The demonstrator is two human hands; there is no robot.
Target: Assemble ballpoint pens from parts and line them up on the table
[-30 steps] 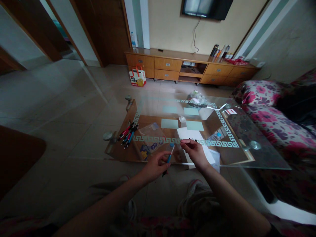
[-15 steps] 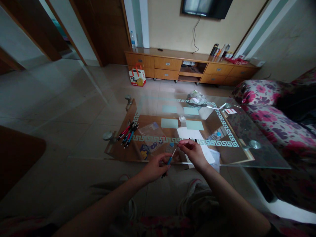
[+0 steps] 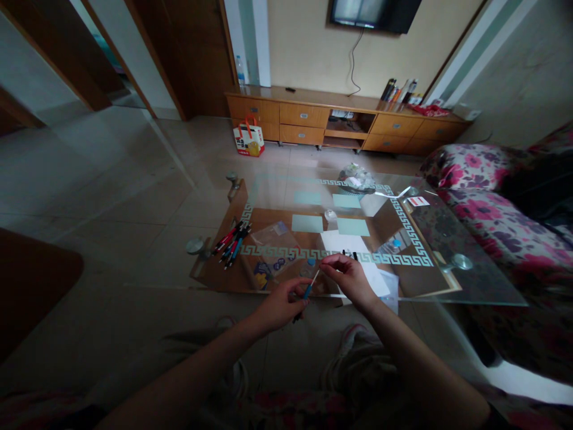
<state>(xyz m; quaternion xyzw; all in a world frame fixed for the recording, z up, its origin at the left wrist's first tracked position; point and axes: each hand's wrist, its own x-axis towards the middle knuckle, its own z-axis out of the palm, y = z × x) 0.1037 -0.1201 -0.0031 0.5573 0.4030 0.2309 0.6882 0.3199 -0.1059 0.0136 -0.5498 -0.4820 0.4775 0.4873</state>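
My left hand (image 3: 286,304) is closed around a slim pen (image 3: 307,291) with a blue barrel and a dark lower end. A thin pale rod (image 3: 316,276) sticks up from the barrel towards the right. My right hand (image 3: 347,273) is pinched at the upper end of that rod; whether it grips the rod or a tiny part there is too small to tell. Both hands are above the near edge of the glass table (image 3: 487,292). To their left lies a loose bunch of red, black and blue pens (image 3: 231,243).
A clear plastic bag (image 3: 273,236) and white paper (image 3: 344,242) show around the table's middle. Towards the back stands a bowl (image 3: 357,180) with wrapped contents. A flowered sofa (image 3: 487,215) is on the right, and a wooden cabinet (image 3: 302,125) lines the far wall.
My right hand has moved slightly down and left, so its fingertips now meet the top of the pale rod. My left hand has hardly moved.
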